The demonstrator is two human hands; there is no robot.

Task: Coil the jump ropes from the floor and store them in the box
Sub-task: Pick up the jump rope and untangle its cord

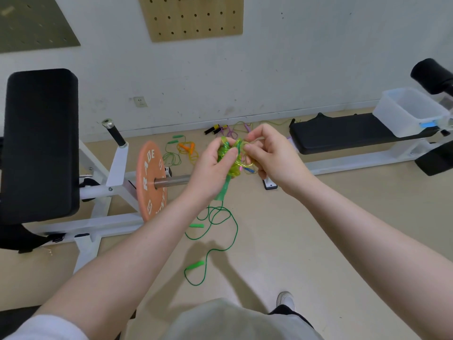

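The yellow-green jump rope sits bunched in a tight coil between the two hands, held up in front of the chest, well above the floor. Its green handle hangs straight down out of the bundle, so the long axis of the held piece runs near vertical, while the loops lie roughly crosswise above it.

The left hand grips the coil from the left, its fingers curled round the loops with the thumb across them. The right hand pinches a strand at the coil's upper right edge between thumb and forefinger; the other fingers are loosely bent.

The clear box stands on the black bench, far off to the right and further away, so the right hand is nearer to it; I judge the bundle should travel that way once the last turn is tucked.

Below, a green rope lies loose on the floor, and more ropes lie near the wall.
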